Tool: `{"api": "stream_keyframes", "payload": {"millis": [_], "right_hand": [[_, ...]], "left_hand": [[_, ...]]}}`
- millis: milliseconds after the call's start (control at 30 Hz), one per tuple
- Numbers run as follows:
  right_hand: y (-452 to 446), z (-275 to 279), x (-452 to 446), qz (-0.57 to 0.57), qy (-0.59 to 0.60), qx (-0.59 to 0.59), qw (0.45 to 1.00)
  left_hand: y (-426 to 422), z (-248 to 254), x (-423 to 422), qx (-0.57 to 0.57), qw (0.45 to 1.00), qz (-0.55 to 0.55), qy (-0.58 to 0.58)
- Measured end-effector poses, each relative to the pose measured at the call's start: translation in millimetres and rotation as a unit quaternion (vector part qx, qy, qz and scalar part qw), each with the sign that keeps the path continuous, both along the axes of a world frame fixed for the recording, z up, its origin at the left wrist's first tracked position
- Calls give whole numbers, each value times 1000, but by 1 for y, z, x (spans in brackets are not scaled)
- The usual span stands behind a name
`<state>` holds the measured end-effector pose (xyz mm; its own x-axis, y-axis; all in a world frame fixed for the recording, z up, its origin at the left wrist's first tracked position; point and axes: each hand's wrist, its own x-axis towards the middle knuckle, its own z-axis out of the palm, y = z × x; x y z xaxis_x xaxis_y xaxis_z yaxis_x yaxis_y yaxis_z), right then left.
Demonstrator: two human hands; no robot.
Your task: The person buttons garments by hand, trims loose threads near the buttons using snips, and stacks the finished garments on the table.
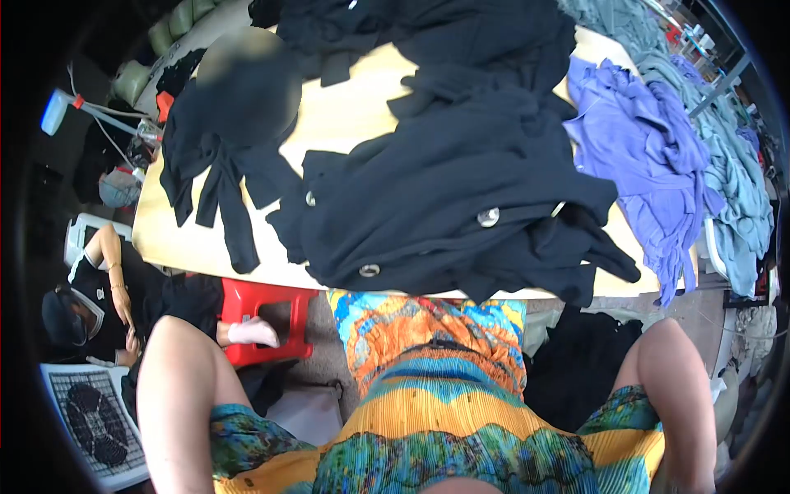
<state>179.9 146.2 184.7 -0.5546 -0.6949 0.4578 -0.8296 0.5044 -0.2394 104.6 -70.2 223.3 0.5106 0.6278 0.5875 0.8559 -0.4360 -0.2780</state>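
Note:
Neither of my hands is in view; only my bent arms show at the lower left and lower right, leaving the frame at the bottom. In front of me, a heap of black cloth [444,181] lies on the pale table [346,115], partly over its near edge. Small shiny round pieces [488,217] sit on the heap. Another black piece [247,107] with hanging strips lies at the left, partly blurred. Purple cloth [634,148] drapes over the table's right side.
Grey-green cloth [724,181] hangs farther right. Below the table's left edge is a red stool [255,300]. A seated person [115,296] in dark clothes is at the left, near a white chair [90,436]. A lamp [53,111] stands at the upper left.

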Motion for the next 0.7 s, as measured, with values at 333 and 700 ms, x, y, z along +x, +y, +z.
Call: {"api": "stream_keyframes", "payload": {"millis": [333,700], "right_hand": [[90,-49,-1,-437,-79,-211,871],[181,-87,-64,-439,-50,-71,894]], "left_hand": [[-6,-34,-9,568,813,-88,-94],[90,-183,-107,-110,847,369,-367]]}}
